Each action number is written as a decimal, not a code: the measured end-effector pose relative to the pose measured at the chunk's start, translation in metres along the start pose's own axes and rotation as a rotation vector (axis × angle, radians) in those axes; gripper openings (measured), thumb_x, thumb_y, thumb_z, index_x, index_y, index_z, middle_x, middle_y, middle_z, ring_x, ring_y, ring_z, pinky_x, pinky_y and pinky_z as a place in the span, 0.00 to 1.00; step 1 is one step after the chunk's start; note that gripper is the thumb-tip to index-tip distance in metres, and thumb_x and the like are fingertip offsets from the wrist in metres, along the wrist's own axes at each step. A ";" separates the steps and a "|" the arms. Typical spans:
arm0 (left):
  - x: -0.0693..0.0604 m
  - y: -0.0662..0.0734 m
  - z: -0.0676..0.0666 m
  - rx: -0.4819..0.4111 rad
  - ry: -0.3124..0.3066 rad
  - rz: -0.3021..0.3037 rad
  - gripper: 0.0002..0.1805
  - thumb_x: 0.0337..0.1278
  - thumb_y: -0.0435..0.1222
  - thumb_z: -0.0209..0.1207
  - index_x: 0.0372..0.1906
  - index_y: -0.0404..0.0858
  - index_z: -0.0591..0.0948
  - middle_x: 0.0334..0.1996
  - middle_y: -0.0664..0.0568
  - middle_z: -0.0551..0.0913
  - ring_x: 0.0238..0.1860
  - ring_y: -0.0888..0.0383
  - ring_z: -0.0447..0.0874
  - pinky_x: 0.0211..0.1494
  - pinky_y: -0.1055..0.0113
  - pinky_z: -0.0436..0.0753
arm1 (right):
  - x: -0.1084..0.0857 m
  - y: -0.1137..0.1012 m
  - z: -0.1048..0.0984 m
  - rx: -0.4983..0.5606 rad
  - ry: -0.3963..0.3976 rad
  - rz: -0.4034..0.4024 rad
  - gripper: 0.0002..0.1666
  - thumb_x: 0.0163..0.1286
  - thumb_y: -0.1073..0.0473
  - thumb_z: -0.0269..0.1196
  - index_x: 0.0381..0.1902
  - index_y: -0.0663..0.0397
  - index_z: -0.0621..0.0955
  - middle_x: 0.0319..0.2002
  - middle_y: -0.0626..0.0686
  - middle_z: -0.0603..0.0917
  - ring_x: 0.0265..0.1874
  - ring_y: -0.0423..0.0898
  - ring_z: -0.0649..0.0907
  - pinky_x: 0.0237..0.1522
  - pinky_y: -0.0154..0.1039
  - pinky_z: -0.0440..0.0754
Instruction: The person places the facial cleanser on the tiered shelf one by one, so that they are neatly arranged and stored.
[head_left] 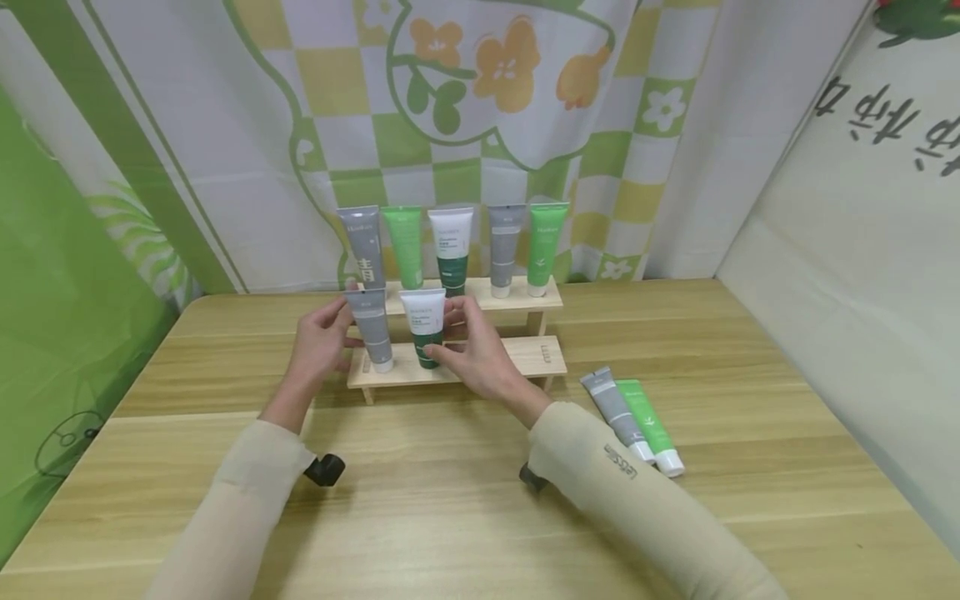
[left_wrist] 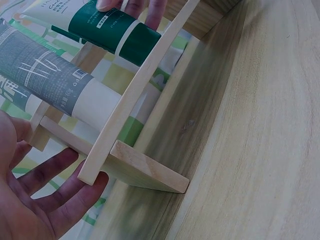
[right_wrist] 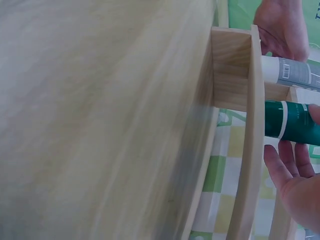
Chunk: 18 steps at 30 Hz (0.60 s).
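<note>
A white and dark-green squeeze tube (head_left: 423,325) stands cap down on the lower step of a two-tier wooden stand (head_left: 483,358). My right hand (head_left: 482,354) holds this tube, thumb on its front and fingers at its side and back. To its left on the same step is a grey tube (head_left: 371,329), leaning slightly. At the stand's left end, my left hand (head_left: 318,343) has its fingers spread around the end of the lower board, as the left wrist view shows. That hand (left_wrist: 35,195) grips nothing; whether it touches the grey tube I cannot tell.
On the upper step stand several tubes, among them a grey one (head_left: 506,246) and a green one (head_left: 545,246). A grey tube (head_left: 615,408) and a green tube (head_left: 651,425) lie on the wooden table (head_left: 420,517) at the right. A patterned curtain (head_left: 480,133) hangs behind.
</note>
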<state>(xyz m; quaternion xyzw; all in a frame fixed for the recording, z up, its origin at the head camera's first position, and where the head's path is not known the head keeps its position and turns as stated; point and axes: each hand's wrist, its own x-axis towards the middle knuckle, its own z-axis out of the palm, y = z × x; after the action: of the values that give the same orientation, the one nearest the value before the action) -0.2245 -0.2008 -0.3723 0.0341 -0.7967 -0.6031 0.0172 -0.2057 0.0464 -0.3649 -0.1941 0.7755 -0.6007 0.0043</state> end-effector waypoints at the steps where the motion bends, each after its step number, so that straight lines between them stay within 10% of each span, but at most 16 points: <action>1: 0.000 0.000 0.000 0.000 0.001 -0.001 0.35 0.70 0.62 0.50 0.75 0.51 0.67 0.63 0.37 0.77 0.42 0.48 0.86 0.33 0.52 0.89 | -0.001 0.001 -0.001 0.005 -0.008 0.005 0.32 0.64 0.72 0.69 0.60 0.55 0.66 0.53 0.58 0.76 0.53 0.54 0.81 0.58 0.45 0.82; 18: 0.001 -0.001 0.000 0.036 0.003 -0.010 0.41 0.64 0.68 0.50 0.76 0.51 0.66 0.66 0.40 0.76 0.38 0.58 0.85 0.34 0.54 0.89 | -0.026 0.005 -0.042 0.021 -0.012 0.082 0.29 0.66 0.65 0.71 0.60 0.59 0.71 0.55 0.59 0.77 0.55 0.54 0.79 0.56 0.42 0.82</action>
<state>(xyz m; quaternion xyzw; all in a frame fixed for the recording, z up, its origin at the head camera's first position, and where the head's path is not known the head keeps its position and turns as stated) -0.2251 -0.2012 -0.3732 0.0394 -0.8073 -0.5887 0.0149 -0.1936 0.0940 -0.3636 -0.1656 0.7766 -0.6068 0.0355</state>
